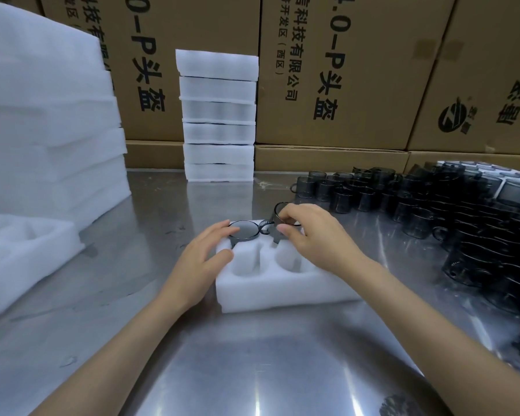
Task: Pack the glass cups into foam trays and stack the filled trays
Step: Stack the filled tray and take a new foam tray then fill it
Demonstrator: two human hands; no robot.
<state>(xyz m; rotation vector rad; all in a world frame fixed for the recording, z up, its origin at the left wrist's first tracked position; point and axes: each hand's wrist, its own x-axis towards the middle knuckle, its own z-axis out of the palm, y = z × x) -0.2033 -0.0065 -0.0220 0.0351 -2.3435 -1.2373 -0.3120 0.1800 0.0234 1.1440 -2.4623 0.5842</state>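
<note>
A white foam tray (270, 291) with round pockets lies on the steel table in front of me. A dark glass cup (244, 230) sits in its far left pocket, and my left hand (206, 253) rests on the cup's rim and the foam with fingers fairly straight. My right hand (309, 235) pinches the rim of a second dark cup (278, 226), which sits partly lowered into the far right pocket. The two near pockets hold nothing. A stack of filled trays (218, 115) stands behind.
Many loose dark glass cups (433, 205) crowd the table's right side. A tall pile of foam trays (48, 130) and one single tray (21, 244) sit at left. Cardboard boxes (342, 70) wall the back. Bare steel table (252, 355) lies near me.
</note>
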